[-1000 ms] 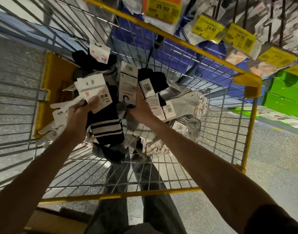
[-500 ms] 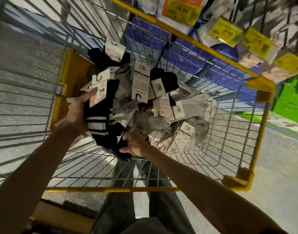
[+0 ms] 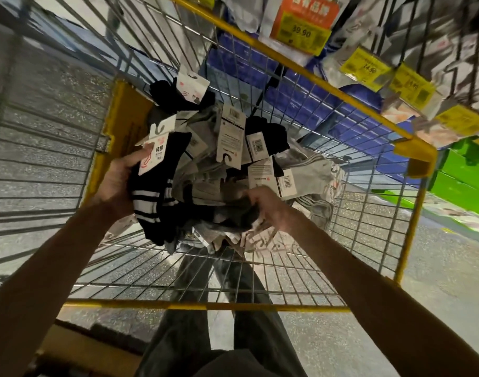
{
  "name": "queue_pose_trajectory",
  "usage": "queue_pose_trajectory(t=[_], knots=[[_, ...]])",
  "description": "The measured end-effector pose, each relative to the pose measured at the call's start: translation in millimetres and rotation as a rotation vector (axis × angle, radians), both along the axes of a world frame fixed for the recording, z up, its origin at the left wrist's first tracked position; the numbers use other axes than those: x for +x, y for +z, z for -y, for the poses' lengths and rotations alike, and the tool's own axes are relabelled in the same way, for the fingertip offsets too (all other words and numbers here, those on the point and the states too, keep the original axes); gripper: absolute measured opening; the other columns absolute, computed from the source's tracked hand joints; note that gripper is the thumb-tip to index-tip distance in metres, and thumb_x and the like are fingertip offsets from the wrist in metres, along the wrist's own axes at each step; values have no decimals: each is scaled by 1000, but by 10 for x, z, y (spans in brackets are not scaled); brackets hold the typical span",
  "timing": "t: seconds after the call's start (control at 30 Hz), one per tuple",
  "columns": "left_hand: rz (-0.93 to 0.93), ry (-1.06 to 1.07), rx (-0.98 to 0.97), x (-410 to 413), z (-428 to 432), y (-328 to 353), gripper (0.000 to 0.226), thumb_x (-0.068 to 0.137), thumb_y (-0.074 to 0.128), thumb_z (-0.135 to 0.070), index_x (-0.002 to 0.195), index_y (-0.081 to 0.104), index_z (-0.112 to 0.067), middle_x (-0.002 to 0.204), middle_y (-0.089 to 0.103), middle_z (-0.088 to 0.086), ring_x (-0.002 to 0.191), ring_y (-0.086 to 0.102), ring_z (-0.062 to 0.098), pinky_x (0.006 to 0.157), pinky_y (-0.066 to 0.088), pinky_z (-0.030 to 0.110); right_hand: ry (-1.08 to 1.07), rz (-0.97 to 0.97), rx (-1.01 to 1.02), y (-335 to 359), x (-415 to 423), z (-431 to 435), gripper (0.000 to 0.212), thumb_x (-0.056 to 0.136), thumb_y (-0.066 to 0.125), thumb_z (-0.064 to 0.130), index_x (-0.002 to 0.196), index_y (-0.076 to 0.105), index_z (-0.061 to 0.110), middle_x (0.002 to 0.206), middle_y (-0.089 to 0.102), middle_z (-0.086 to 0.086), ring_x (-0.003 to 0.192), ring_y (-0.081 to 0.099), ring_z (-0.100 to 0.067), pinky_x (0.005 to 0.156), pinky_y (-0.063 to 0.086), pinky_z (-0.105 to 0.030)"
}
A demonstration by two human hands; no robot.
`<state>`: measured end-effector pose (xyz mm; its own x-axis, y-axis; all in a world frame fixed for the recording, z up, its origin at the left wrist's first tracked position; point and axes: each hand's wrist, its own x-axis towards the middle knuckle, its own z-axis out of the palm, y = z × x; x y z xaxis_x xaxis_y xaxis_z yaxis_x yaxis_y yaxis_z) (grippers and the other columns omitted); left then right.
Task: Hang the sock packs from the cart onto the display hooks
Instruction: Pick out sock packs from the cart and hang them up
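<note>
Inside the wire cart, the left hand curls its fingers round a black striped sock pack, while the right hand clutches grey sock packs in the heap alongside.

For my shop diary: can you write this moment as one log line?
left hand: holds black striped sock pack | right hand: grips grey socks | cart: pile inside
</note>
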<state>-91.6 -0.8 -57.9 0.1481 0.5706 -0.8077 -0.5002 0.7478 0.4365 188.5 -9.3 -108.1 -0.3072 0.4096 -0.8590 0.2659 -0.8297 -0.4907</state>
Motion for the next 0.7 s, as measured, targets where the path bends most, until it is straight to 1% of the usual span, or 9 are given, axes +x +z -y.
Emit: queue_pose_trajectory(t=[0.1, 0.17, 0.27, 0.33, 0.4, 0.47, 0.53, 0.63, 0.7], knots=[[6, -44, 0, -6, -29, 18, 37, 100, 47, -34, 89, 77, -17, 80, 73, -1, 67, 69, 14, 61, 57, 24, -286, -163, -130, 75, 211, -72, 12, 64, 54, 19, 66, 64, 13, 69, 53, -5, 68, 50, -21, 62, 43, -29], [-14, -73, 20, -20, -50, 30, 36, 99, 47, -35, 96, 78, -16, 85, 73, 0, 73, 69, 15, 67, 57, 26, -573, -171, -207, 105, 304, -139, 11, 67, 46, 17, 71, 55, 12, 79, 56, -9, 81, 54, -25, 78, 49, -38], [-19, -100, 3, -31, -81, 24, 39, 96, 52, -38, 119, 70, -13, 108, 69, 5, 95, 65, 22, 90, 50, 37, -789, -135, -122, 111, 508, -288, 27, 54, 58, 24, 77, 60, 10, 89, 58, -11, 93, 54, -31, 94, 45, -47], [3, -125, -18, 5, -108, 34, 35, 95, 53, -39, 110, 73, -15, 101, 71, 3, 88, 66, 19, 83, 54, 33, -817, -130, -64, 141, 591, -342, 27, 57, 59, 20, 80, 67, 10, 95, 61, -13, 96, 58, -31, 93, 47, -49], [26, -157, -42, 68, -133, 39, 32, 94, 52, -40, 99, 73, -16, 85, 71, 1, 71, 67, 16, 65, 57, 26, -672, 70, -10, 97, 661, -350, 13, 68, 53, 13, 74, 65, 11, 80, 63, -10, 82, 60, -29, 75, 54, -35], [25, -171, -47, 127, -137, 21, 31, 91, 56, -42, 98, 68, -15, 79, 70, 0, 65, 67, 15, 58, 55, 23, -115, 533, 136, -54, 729, -295, 14, 84, 52, 5, 74, 61, 9, 75, 60, -9, 79, 58, -27, 70, 49, -32], [20, -191, -50, 173, -140, -21, 33, 80, 69, -43, 96, 68, -14, 81, 69, 1, 65, 67, 15, 58, 55, 23, 356, 872, 328, -154, 731, -160, 15, 95, 50, 7, 96, 65, 2, 96, 65, -16, 93, 62, -29, 76, 50, -34], [-5, -269, -92, 251, -141, -78, 28, 72, 75, -41, 82, 75, -14, 80, 71, 3, 64, 68, 18, 56, 56, 24, 246, 812, 454, -217, 624, 38, 21, 96, 51, 18, 104, 65, 4, 103, 69, -16, 86, 62, -23, 58, 40, -23], [-27, -291, -122, 306, -124, -121, 27, 81, 66, -39, 76, 76, -14, 76, 71, 3, 62, 67, 18, 56, 55, 23, 206, 690, 466, -232, 480, 115, 34, 93, 59, 32, 117, 58, 8, 111, 65, -14, 94, 60, -25, 63, 41, -24]])
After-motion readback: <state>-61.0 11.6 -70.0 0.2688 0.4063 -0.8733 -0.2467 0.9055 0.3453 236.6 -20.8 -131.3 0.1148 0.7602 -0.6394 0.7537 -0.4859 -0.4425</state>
